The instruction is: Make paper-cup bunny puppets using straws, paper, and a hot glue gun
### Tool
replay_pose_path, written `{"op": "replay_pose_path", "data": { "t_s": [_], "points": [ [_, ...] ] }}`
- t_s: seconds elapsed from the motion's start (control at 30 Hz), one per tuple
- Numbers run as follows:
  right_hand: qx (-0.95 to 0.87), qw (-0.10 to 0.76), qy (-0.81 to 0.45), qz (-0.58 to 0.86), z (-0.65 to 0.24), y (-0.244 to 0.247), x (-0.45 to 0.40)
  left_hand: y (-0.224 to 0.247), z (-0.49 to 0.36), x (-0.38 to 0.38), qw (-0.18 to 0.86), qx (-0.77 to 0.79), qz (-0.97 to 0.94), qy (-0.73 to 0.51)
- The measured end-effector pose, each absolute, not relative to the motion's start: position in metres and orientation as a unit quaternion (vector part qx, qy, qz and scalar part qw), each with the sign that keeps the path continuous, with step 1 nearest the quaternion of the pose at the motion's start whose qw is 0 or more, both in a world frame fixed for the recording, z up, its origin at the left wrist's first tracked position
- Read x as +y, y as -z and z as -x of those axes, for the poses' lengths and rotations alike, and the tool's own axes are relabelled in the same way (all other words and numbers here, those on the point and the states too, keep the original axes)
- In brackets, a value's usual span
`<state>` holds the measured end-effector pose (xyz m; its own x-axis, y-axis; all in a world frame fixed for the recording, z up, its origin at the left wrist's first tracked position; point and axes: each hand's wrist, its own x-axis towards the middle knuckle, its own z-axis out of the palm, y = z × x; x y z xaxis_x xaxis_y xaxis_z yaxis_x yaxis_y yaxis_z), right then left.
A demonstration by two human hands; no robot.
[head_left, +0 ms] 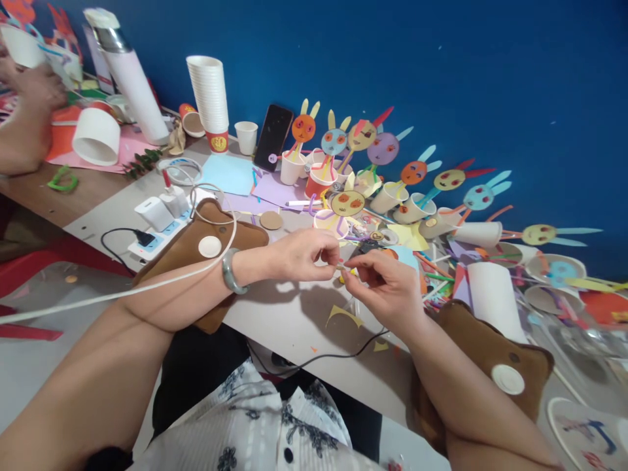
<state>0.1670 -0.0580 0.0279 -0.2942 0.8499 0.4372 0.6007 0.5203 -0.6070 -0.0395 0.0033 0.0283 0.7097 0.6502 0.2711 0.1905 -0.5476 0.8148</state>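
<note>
My left hand point(307, 254) and my right hand point(385, 284) meet over the table with their fingertips almost touching. Each is closed in a pinch. Between the fingertips is a tiny piece, partly yellowish, too small to name. A jade-like bangle point(229, 271) circles my left wrist. Just beyond my hands stands a paper cup point(330, 226) with a yellow paper bunny face point(348, 203) above it. Below them lies a yellow paper scrap point(343, 317) with a curved cut-out.
Paper-cup bunnies point(415, 173) line the blue wall. Stacked cups point(209, 98), a phone point(273, 137) and a white bottle point(130, 82) stand at the back left. A power strip point(159, 239) trails a white cable across my left forearm. Brown cushions point(483, 353) lie under my arms. Another person's hand point(36, 85) holds a cup.
</note>
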Motion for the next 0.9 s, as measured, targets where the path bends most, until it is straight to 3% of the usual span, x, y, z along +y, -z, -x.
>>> {"op": "replay_pose_path", "data": {
  "t_s": [0.3, 0.5, 0.7, 0.9],
  "points": [
    [-0.838, 0.341, -0.071, 0.420, -0.168, -0.023, -0.054, -0.020, 0.039, 0.002, 0.369, 0.238, -0.849, -0.296],
    [-0.825, 0.331, -0.061, 0.454, -0.171, -0.025, -0.053, -0.035, 0.056, 0.019, 0.410, 0.305, -0.796, -0.326],
    [-0.766, 0.394, -0.142, 0.488, -0.178, -0.042, -0.057, -0.020, 0.065, 0.058, 0.367, 0.462, -0.642, -0.490],
    [-0.707, 0.473, -0.133, 0.508, -0.181, -0.059, -0.035, -0.008, 0.059, 0.068, 0.464, 0.420, -0.609, -0.487]
  ]
}}
